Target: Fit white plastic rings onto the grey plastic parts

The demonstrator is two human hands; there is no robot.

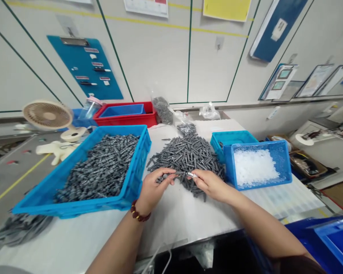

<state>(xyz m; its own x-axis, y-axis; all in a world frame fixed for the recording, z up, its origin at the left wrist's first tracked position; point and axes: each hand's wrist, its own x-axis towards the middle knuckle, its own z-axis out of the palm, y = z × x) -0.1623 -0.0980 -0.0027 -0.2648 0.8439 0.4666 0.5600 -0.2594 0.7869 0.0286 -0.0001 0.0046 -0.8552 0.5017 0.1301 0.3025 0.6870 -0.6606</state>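
My left hand (156, 186) is pinched on a thin dark grey plastic part, mostly hidden by the fingertips. My right hand (207, 183) is closed on a small whitish, silvery cylinder (191, 174), whose tip points left toward the left hand's fingers. Both hands meet just over the near side of a heap of dark grey stick-like parts (193, 152) on the white-covered table (171, 224). To the left, a large blue crate (134, 179) holds many grey parts. At right, a tilted blue bin (286, 167) contains small white translucent pieces (255, 165).
Behind the tilted bin is another blue bin (234, 136). Bags of grey parts (162, 108) and a red crate (122, 120) stand along the back. A beige fan (48, 116) and a glove (57, 150) lie beyond the left crate. Blue bins (328, 239) sit at lower right.
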